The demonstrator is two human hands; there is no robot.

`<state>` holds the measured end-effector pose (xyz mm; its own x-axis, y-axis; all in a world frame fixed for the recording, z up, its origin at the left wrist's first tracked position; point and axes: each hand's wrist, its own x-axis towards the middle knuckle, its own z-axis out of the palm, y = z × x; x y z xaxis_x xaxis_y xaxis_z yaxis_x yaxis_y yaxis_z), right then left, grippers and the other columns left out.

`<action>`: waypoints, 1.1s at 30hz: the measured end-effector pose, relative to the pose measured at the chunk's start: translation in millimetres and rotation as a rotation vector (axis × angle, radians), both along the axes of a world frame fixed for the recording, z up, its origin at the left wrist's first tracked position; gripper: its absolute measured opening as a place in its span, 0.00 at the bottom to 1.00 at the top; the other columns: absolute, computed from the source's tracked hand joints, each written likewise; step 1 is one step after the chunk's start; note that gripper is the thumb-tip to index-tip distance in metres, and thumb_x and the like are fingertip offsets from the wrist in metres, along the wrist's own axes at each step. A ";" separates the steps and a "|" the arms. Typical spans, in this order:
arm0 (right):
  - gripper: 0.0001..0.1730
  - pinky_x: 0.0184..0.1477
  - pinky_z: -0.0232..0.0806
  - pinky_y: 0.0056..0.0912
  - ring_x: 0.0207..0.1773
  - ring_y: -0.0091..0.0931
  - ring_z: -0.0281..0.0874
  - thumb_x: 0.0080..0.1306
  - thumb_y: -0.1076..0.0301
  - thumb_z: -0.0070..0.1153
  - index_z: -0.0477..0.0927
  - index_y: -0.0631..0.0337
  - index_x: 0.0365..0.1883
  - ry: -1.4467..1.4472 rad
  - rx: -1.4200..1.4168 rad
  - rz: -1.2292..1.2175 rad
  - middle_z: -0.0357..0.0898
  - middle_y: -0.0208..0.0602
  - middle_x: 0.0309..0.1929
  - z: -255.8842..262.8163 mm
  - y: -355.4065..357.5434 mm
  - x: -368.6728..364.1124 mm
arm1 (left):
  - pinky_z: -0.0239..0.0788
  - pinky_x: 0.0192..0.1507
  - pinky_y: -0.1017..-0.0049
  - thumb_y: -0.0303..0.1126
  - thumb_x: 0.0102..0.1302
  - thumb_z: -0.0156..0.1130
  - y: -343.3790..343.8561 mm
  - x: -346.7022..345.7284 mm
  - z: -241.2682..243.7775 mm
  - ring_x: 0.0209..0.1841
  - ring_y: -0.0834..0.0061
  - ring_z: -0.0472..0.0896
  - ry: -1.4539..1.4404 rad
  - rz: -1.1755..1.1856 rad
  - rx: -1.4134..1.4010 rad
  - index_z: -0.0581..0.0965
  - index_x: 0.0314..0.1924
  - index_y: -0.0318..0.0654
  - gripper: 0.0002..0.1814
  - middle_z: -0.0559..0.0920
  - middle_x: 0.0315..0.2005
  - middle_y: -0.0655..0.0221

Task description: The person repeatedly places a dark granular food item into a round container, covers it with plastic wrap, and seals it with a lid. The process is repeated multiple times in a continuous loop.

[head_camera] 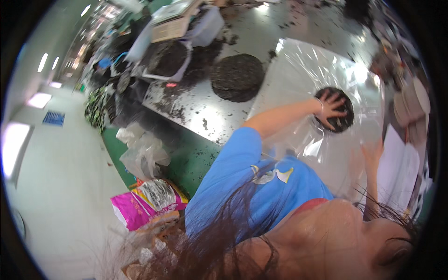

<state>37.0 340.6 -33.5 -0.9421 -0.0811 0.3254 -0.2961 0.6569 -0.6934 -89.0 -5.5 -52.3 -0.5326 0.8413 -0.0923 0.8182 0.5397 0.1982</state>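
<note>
My left hand (331,107) lies with fingers spread across a small round cake of dark, dried material (343,120), possibly seaweed. A clear plastic film (297,70) spreads over the work surface around the cake, creased in lines that run out from it. Whether film lies between palm and cake I cannot tell. My right hand (372,155) is blurred near the film's right-hand edge, thumb and fingers apart; no thing shows in it. Left of the film, a larger round stack of dark, flaky material (238,77) sits on the metal table (206,120).
Dark crumbs litter the metal. At the back left stand a white tub (183,68) of dark material and a translucent plastic bin (209,28). White sheets (399,164) lie to the right. Below the table edge are a crumpled plastic bag (143,154) and a pink packet (140,210).
</note>
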 end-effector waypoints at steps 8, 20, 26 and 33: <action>0.20 0.41 0.66 0.20 0.42 0.18 0.75 0.75 0.67 0.55 0.74 0.63 0.62 -0.081 -0.685 -0.045 0.81 0.34 0.50 104.8 15.0 -19.3 | 0.23 0.69 0.24 0.75 0.61 0.54 -11.5 5.3 -7.0 0.79 0.34 0.28 0.027 0.013 -0.012 0.48 0.80 0.72 0.52 0.37 0.81 0.53; 0.56 0.78 0.43 0.55 0.79 0.45 0.53 0.48 0.52 0.72 0.64 0.56 0.75 0.351 0.419 0.273 0.61 0.41 0.77 83.5 -185.7 23.6 | 0.70 0.59 0.54 0.34 0.60 0.60 -36.8 7.0 65.3 0.55 0.56 0.81 -0.239 0.205 0.572 0.83 0.55 0.45 0.21 0.85 0.49 0.58; 0.18 0.48 0.63 0.43 0.45 0.36 0.76 0.69 0.53 0.57 0.82 0.61 0.37 0.085 0.436 0.143 0.83 0.38 0.44 54.7 -207.2 -6.8 | 0.68 0.65 0.65 0.27 0.69 0.61 -62.2 158.7 223.2 0.63 0.66 0.78 -0.575 0.140 0.994 0.76 0.63 0.35 0.23 0.79 0.61 0.60; 0.20 0.40 0.65 0.41 0.33 0.36 0.79 0.69 0.58 0.55 0.83 0.58 0.21 0.115 0.301 0.043 0.83 0.36 0.25 46.5 -204.5 -10.6 | 0.74 0.61 0.59 0.22 0.63 0.69 -81.8 168.9 43.5 0.58 0.60 0.78 -0.405 0.554 0.810 0.64 0.73 0.43 0.39 0.73 0.65 0.54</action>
